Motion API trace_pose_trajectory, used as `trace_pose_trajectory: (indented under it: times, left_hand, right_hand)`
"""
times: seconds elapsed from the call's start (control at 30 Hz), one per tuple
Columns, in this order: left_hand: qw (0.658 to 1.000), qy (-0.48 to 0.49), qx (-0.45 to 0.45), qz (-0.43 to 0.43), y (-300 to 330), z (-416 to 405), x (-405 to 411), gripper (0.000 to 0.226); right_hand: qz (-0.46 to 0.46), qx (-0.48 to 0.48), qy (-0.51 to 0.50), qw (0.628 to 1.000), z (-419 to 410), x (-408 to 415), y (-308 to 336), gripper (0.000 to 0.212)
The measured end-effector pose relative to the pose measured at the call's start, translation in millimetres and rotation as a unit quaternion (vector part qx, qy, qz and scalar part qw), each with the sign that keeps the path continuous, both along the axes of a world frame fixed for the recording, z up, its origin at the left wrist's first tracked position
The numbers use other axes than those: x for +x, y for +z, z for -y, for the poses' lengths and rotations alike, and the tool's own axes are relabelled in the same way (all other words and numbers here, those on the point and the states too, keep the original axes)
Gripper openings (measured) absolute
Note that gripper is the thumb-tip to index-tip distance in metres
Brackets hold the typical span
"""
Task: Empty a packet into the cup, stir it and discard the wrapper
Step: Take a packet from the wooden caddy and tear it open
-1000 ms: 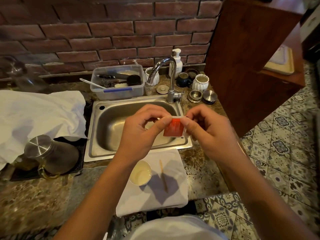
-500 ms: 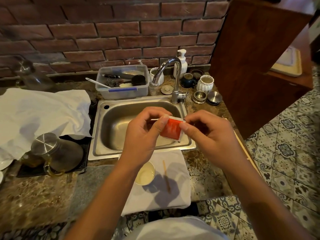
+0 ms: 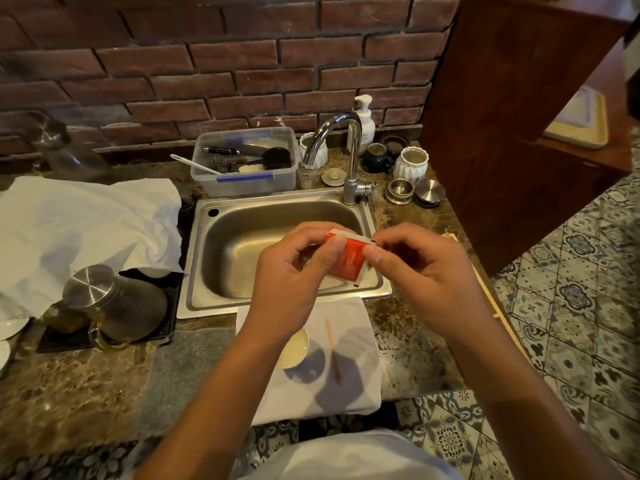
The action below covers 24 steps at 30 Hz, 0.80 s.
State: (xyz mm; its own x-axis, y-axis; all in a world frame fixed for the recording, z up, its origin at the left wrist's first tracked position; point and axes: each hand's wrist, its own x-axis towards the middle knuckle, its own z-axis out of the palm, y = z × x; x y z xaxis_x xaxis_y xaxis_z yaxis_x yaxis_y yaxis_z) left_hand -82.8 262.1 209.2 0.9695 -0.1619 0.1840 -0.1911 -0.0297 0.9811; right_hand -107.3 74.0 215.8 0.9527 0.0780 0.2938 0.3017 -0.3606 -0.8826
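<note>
Packet (image 3: 348, 259), red with a white sealed top edge, is being held up over the near rim of the sink (image 3: 277, 207), well above the bench (image 3: 86, 393). It is being pinched from both sides: the left hand (image 3: 294, 275) is gripping its left portion between thumb and curled fingers (image 3: 330, 259), while the right hand (image 3: 426, 271) is nipping the top right corner between thumb and forefinger. Such a two-sided pinch at the seal is judged to be a tearing hold, one hand being used as an anchor so that the other can pull the corner away. Whether the seal is already breached cannot be told.

Directly below the forearms, the cup (image 3: 294, 348) is being kept upright on a folded white cloth (image 3: 356, 386), partly hidden by the left wrist, with pale contents showing inside. The wooden stirrer (image 3: 332, 351) is lying just beside it on the same cloth, apart from the cup and untouched, presumably being kept within easy reach for the stirring step. The cloth is judged to be serving as a spill catcher under the cup.

Pouring, stirring and discarding are all being left for later; no bin is being shown.
</note>
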Motion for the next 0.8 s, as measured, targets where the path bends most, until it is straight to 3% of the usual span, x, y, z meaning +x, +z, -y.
trace_pose_trajectory:
  times: [0.17,0.3,0.5,0.8]
  left_hand:
    - [0.995,-0.022,-0.029,-0.089,2.8,4.9,-3.0,0.019]
    - [0.984,-0.056,-0.078,-0.148,0.6,8.0,-3.7,0.017]
    - [0.964,-0.089,-0.113,-0.225,0.1,10.3,-6.1,0.025]
    - [0.961,-0.113,-0.106,-0.228,-5.0,14.1,-10.8,0.037]
  right_hand:
    - [-0.028,0.074,0.034,0.996,7.5,-5.3,6.0,0.017]
    - [-0.027,0.039,0.087,0.995,12.8,-6.2,12.2,0.024]
    - [-0.002,-0.045,0.08,0.996,13.8,-9.2,12.8,0.029]
    - [0.038,-0.08,0.07,0.994,12.2,-11.2,13.5,0.02]
